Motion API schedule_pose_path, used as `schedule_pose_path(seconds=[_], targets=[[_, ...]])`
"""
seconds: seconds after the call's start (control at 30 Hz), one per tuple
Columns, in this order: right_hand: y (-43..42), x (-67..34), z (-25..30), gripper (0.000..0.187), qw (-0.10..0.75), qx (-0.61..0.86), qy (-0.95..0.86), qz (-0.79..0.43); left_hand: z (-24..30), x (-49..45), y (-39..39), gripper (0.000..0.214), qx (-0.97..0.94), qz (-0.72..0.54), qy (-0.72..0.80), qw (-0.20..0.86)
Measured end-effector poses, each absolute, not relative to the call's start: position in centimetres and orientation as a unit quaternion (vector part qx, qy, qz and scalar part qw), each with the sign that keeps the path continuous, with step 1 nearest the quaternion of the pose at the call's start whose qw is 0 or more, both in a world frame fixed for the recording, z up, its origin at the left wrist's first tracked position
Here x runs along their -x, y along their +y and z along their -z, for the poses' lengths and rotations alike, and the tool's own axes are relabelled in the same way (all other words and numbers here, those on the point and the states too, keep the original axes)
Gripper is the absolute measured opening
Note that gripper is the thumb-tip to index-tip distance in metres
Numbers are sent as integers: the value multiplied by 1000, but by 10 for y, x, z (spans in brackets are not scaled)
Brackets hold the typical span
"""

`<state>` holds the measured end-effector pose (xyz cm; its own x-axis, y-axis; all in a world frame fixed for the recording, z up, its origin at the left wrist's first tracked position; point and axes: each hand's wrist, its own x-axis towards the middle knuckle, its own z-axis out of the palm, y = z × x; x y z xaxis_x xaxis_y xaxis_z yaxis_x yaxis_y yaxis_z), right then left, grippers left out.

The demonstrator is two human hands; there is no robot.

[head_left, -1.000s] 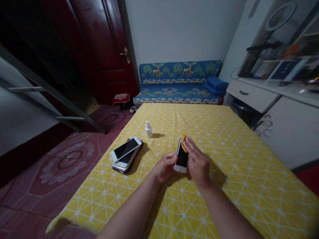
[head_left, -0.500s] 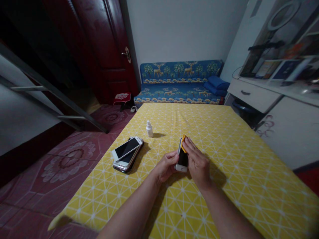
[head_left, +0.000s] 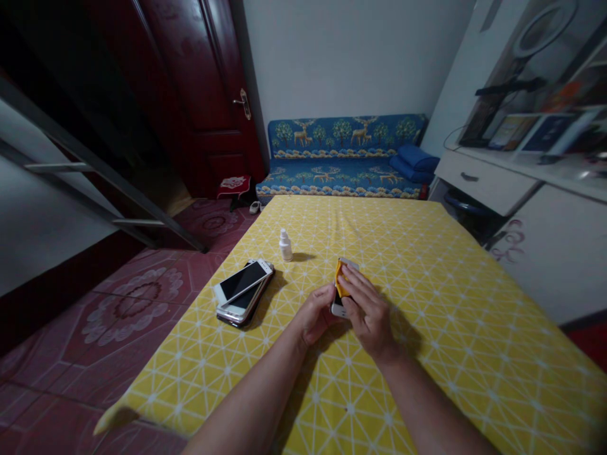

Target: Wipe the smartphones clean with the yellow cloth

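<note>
My left hand (head_left: 317,313) grips a white phone (head_left: 338,309) from its left side, just above the yellow tablecloth (head_left: 427,328). My right hand (head_left: 367,308) presses a small yellow cloth (head_left: 339,281) against the phone's screen with closed fingers, covering most of the phone. A stack of several phones (head_left: 243,292) lies to the left of my hands. A small white bottle (head_left: 285,245) stands upright beyond the stack.
The table's left edge drops to a red patterned floor (head_left: 123,309). A blue patterned sofa (head_left: 344,158) stands past the far end. White cabinets and shelves (head_left: 521,177) run along the right. A dark red door (head_left: 208,95) is at the back left.
My right hand has slid the yellow cloth leftward and down over the phone's screen, hiding more of it. My left hand keeps its hold.
</note>
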<state>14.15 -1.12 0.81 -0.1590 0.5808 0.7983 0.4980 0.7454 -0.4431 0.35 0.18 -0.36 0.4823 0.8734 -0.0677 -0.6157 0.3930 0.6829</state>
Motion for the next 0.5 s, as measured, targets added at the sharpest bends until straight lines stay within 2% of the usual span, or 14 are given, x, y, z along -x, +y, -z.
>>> schedule_pose_path(seconds=[0.1,0.2,0.5], targets=[[-9,-141,-7,40,572,369,-732,-22,3,-5,1,34,-299,-453,212,813],[-8,-139,-7,44,585,393,-709,-1,1,-5,1,32,-299,-437,204,823],[-7,-140,-8,40,562,413,-716,31,-1,-6,0,30,-273,-430,205,836]])
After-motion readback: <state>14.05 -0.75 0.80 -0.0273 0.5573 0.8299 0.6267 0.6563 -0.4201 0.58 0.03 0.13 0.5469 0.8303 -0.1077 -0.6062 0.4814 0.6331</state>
